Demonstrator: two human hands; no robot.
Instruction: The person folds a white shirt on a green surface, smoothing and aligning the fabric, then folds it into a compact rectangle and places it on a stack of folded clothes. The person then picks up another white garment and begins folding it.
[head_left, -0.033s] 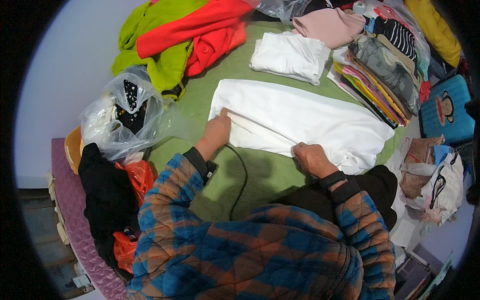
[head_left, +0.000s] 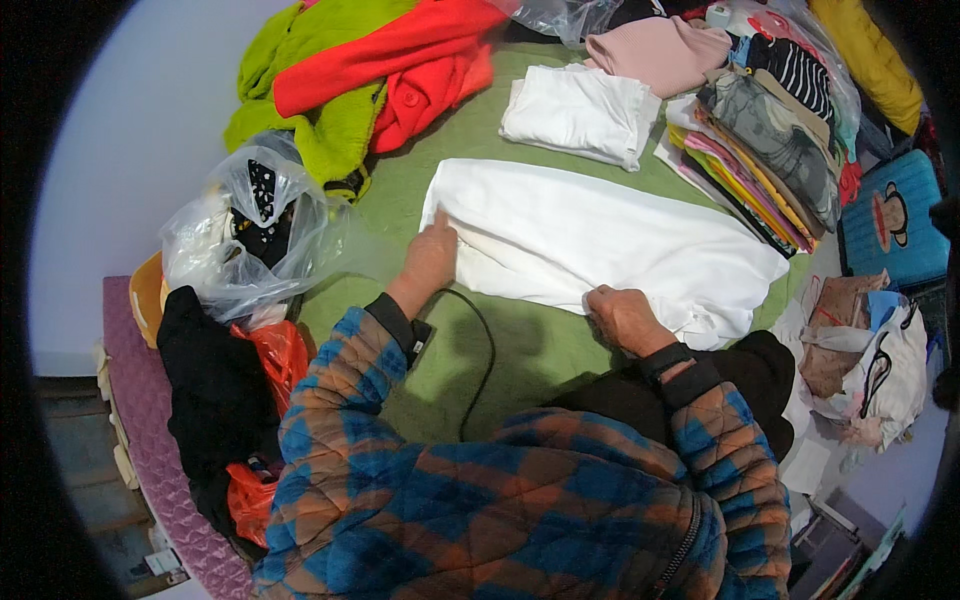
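Observation:
A long folded white garment [head_left: 600, 225] lies across the green bed cover, with creases along its near side. My left hand [head_left: 428, 262] rests on the garment's left end, its index finger stretched out over the fabric and its other fingers partly hidden. At the near edge, my right hand [head_left: 622, 318] is closed with the cloth pinched between its fingers, and small wrinkles run toward it. Beyond the garment sits a smaller folded white garment [head_left: 580, 112]. A dark cord [head_left: 490, 350] hangs down from near my left wrist.
Stacked folded clothes [head_left: 755, 165] stand at the far right beside a blue case [head_left: 895, 215]. Red [head_left: 400, 75] and lime-green clothing [head_left: 260, 75] is heaped at the far left. A clear plastic bag [head_left: 200, 240] and a black garment [head_left: 215, 390] lie left; dark fabric [head_left: 740, 380] lies beside my right forearm.
My left hand has shifted slightly to the left and away from me over the white garment. My right hand and the garment look the same.

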